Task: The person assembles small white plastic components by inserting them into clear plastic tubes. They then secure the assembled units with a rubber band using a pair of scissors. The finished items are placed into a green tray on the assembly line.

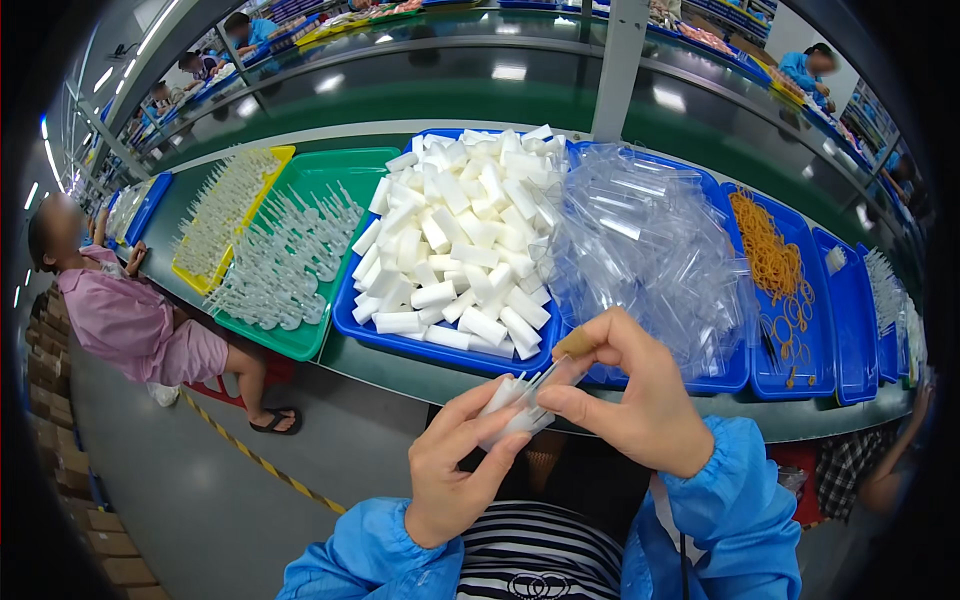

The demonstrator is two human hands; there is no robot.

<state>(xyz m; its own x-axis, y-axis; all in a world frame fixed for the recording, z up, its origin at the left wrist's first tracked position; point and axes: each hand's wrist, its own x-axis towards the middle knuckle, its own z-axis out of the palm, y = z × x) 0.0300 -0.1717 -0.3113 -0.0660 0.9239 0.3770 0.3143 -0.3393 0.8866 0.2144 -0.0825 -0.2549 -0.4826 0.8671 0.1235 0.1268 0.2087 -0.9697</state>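
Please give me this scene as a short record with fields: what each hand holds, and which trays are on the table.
left hand: holds a small clear bag with white sponge pieces inside, fingers closed on it
right hand: pinches the top of the same bag
nearest tray: blue tray, heaped with white sponge blocks
right of it: pile of clear plastic bags
further right: tray of orange rubber bands
left side: green tray and yellow tray, both with clear plastic parts
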